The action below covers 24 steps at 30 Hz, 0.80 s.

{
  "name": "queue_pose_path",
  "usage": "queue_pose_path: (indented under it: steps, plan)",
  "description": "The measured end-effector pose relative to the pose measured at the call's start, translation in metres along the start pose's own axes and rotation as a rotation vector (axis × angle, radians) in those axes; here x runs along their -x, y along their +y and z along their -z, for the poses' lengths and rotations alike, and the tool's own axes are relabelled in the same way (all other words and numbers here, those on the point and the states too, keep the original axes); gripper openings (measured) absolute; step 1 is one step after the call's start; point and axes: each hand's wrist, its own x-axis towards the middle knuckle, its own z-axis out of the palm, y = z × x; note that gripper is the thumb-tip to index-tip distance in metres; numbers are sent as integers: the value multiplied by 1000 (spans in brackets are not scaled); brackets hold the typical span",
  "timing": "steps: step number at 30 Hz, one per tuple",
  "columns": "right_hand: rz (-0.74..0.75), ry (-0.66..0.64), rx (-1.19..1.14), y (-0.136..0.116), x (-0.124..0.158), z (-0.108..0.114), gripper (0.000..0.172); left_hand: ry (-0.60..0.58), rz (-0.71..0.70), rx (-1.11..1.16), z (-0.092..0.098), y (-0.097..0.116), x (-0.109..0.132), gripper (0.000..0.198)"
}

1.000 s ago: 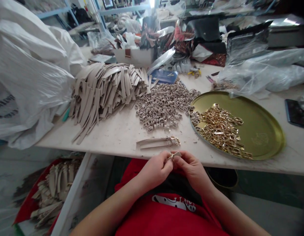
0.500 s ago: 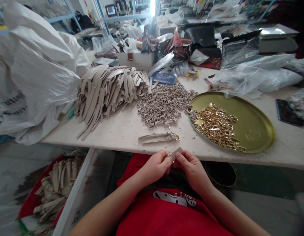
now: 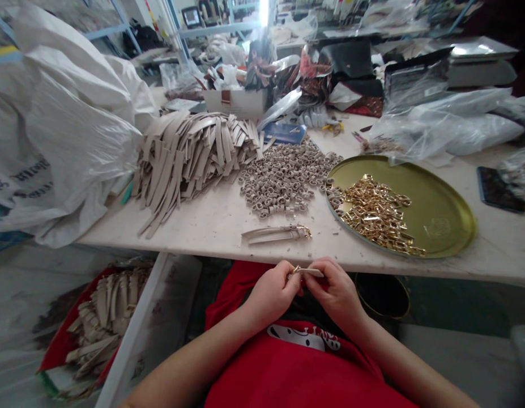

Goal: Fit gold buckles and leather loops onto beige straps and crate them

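Held up between my two hands at the table's front edge is a short beige leather strap (image 3: pixel 307 272) with a small gold metal fitting (image 3: pixel 295 271) at its left end. My left hand (image 3: pixel 273 294) pinches the fitting end, and my right hand (image 3: pixel 336 293) pinches the strap's other end. On the table just beyond them lie a few beige straps with gold buckles (image 3: pixel 276 233). Farther up are a heap of beige leather strips (image 3: pixel 190 156), a spread of small beige loops (image 3: pixel 285 178) and gold buckles (image 3: pixel 375 212) on a round brass tray (image 3: pixel 453 226).
The white table (image 3: pixel 211 226) holds all these. A white sack (image 3: pixel 62 130) bulges at left, and a red crate of strips (image 3: pixel 71 334) sits low at left. Plastic bags (image 3: pixel 444 127), a phone (image 3: pixel 495 190) and a cardboard box (image 3: pixel 234 103) crowd the back. A dark bin (image 3: pixel 383 297) stands below right.
The small strap piece has turned from pointing up and right to lying almost level between my fingers. My hands stay close together, and the view has shifted slightly.
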Motion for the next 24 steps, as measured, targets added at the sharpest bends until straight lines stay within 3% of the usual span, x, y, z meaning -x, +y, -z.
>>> queue_pose_path:
  steps: [4, 8, 15, 21, 24]
  plan:
    - [-313, -209, -377, -1, -8, 3, 23, -50, 20, 74, 1, 0, -3, 23]
    - [-420, -275, -597, -4, -13, 2, 26, -110, 97, 199, 3, -2, -8, 22]
    - [-309, -133, -390, 4, -14, -2, 22, -48, 76, 104, 2, -2, -15, 20]
    - [79, 16, 18, 0, -8, 0, 9, -10, 13, -59, 2, 0, -17, 23]
    - [-36, -24, -39, -4, -10, 4, 12, -33, -10, -31, 4, 5, -13, 25]
